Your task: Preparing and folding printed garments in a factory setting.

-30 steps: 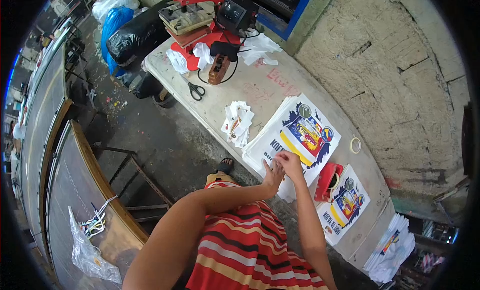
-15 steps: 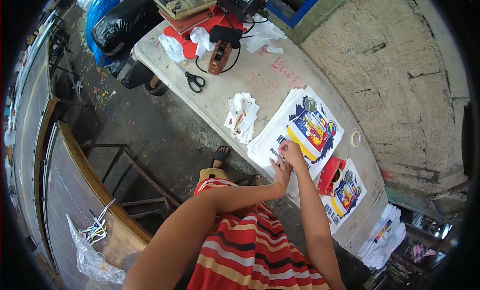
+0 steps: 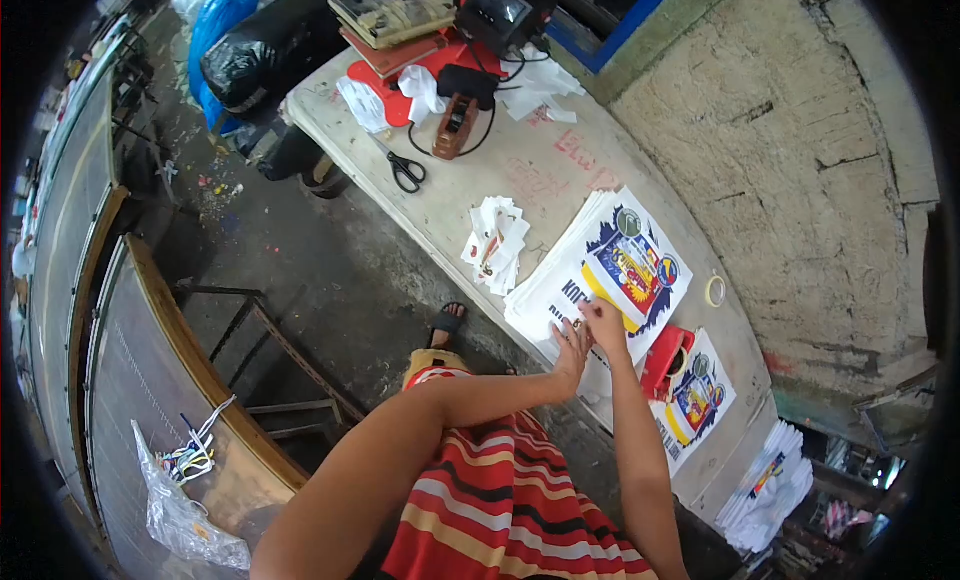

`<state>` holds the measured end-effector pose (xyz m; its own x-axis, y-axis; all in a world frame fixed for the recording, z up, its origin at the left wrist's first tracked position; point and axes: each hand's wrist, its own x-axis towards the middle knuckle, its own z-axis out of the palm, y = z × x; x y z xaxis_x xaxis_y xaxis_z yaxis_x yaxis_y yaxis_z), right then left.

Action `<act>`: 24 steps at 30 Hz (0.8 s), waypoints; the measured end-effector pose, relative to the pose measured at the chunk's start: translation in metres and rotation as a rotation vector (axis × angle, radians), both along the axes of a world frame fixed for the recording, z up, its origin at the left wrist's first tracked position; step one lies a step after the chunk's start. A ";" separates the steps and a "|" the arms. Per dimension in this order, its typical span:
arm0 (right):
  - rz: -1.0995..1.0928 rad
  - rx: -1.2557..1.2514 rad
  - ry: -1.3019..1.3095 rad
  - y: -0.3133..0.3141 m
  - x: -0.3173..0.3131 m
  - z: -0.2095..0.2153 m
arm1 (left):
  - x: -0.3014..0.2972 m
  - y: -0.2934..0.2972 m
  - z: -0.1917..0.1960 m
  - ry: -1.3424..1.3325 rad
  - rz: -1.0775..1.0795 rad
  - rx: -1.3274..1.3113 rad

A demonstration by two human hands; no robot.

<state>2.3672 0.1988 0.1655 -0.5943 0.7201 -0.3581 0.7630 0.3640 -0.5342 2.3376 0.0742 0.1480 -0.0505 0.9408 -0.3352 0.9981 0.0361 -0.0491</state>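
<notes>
A stack of white printed sheets (image 3: pixel 570 285), with a blue, yellow and red design on top, lies on the table in front of me. My left hand (image 3: pixel 572 349) rests on the near edge of the stack, its fingers stretched out and apart. Right beside it, my right hand (image 3: pixel 604 327) is bent over the print with its fingertips drawn together. Whatever those fingers hold, if anything, is too small to make out. To the right of the hands stands a red tape dispenser (image 3: pixel 662 364), on or against another printed sheet (image 3: pixel 697 395).
Left of the stack is a pile of small white paper pieces (image 3: pixel 497 245). Black scissors (image 3: pixel 407 172), a brown-handled corded tool (image 3: pixel 455 128) and a machine (image 3: pixel 495 15) lie farther off. A tape roll (image 3: pixel 715 291) sits near the wall; folded white material (image 3: pixel 768 485) is at the table's right end.
My right hand has come down slightly toward me, closer to the left fingers, uncovering more of the print. The whole view has shifted a little; the left hand still rests on the stack.
</notes>
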 end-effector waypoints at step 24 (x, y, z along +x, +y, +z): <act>-0.689 0.360 0.482 -0.065 0.203 0.038 | -0.007 -0.098 0.058 -0.679 0.199 0.319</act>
<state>2.5700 0.1337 0.2031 -0.0188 0.9910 0.1326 0.5966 0.1176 -0.7938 2.3310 -0.0236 0.2060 -0.1089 0.9918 -0.0674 0.7793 0.1273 0.6136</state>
